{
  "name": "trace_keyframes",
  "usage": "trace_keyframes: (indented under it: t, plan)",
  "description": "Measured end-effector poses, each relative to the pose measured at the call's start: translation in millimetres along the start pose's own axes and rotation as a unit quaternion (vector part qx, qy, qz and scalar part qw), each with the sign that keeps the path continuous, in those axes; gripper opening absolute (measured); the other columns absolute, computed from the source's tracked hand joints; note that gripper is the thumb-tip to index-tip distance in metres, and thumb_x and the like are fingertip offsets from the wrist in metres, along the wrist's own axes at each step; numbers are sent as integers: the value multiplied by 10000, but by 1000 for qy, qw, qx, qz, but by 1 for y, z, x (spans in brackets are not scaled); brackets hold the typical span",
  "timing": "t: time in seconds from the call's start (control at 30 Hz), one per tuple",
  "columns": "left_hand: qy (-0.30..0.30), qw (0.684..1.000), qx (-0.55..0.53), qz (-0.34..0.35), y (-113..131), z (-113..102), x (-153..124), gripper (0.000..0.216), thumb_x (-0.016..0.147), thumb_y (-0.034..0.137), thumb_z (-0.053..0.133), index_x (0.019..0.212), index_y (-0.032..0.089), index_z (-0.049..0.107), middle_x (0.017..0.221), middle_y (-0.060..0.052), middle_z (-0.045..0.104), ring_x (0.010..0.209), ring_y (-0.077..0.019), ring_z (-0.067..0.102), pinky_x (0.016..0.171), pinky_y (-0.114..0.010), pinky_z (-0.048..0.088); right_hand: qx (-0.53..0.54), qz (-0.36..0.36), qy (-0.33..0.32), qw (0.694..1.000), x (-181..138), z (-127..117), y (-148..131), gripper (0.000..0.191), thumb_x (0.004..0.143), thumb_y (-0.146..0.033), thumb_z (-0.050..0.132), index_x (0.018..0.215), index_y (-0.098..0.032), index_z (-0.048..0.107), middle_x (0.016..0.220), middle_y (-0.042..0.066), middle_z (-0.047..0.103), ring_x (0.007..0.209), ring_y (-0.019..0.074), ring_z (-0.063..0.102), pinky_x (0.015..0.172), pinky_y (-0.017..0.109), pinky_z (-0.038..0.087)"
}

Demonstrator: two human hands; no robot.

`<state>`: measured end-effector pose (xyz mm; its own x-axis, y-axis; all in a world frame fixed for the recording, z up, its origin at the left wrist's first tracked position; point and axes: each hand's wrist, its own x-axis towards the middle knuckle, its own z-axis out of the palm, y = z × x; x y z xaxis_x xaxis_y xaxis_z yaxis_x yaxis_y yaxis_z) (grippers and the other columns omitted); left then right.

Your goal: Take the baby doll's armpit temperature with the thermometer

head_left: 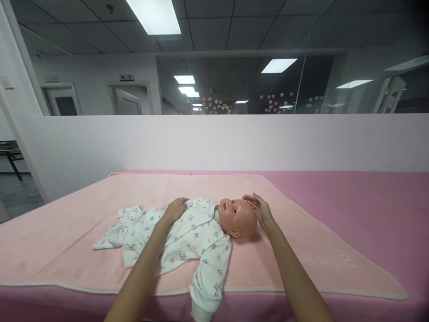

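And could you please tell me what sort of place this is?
Probably an infant-care training room: a baby doll lies on a peach blanket, and ceiling lights and heart-shaped stickers show above a white partition.

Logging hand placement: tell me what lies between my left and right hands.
In the head view, the baby doll's clothed chest and bald head lie between your left hand and right hand.

The clothes (191,239) of the doll (244,219) are white, with small scattered prints in green and grey. The blanket (73,232) is peach pink with a pale edge, the surface (355,205) under it is a stronger pink, and the far wall (241,141) is white.
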<state>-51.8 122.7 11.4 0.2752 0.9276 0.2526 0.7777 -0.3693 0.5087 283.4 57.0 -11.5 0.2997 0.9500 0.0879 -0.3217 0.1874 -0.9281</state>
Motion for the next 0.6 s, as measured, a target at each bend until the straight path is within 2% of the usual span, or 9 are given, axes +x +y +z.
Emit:
trace_keyframes:
  t: [0.07, 0.2, 0.27, 0.4, 0.6]
  plan:
    - [2, 1000, -2, -1, -1, 0, 0, 427, 733, 317, 371, 1095, 217, 572, 1171, -48, 566, 1085, -231, 500, 936, -312, 360, -1, 0, -6, 1000, -3, 2, 0, 345, 691, -474, 577, 799, -165, 685, 933, 81, 688, 897, 221, 619, 784, 287, 467]
    - [2, 1000, -6, -3, -1, 1, 0, 422, 733, 310, 372, 1093, 218, 571, 1170, -53, 564, 1084, -234, 498, 936, -317, 362, -35, 50, -78, 995, -16, 13, 0, 394, 691, -496, 576, 821, -138, 677, 814, 75, 702, 793, 226, 640, 715, 297, 482]
    - [2, 1000, -7, -2, 0, 1, -1, 419, 736, 309, 367, 1091, 219, 571, 1171, -53, 562, 1083, -232, 498, 936, -318, 361, -45, 68, -91, 993, -21, 17, 0, 402, 699, -502, 567, 823, -134, 671, 779, 67, 702, 752, 221, 644, 682, 293, 485]
    - [1, 1000, -6, -1, 0, 0, -1, 416, 735, 311, 366, 1084, 219, 573, 1165, -50, 566, 1083, -230, 497, 936, -315, 360, -40, 59, -68, 995, -21, 17, -2, 362, 677, -474, 590, 775, -135, 670, 752, 61, 701, 728, 219, 641, 655, 286, 483]
    - [1, 1000, -3, 1, 0, 0, -1, 423, 733, 307, 364, 1090, 212, 570, 1171, -52, 566, 1095, -228, 489, 943, -311, 354, -18, -44, 11, 999, -12, 12, -4, 183, 606, -321, 620, 705, -178, 677, 817, 35, 702, 844, 187, 619, 739, 248, 461]
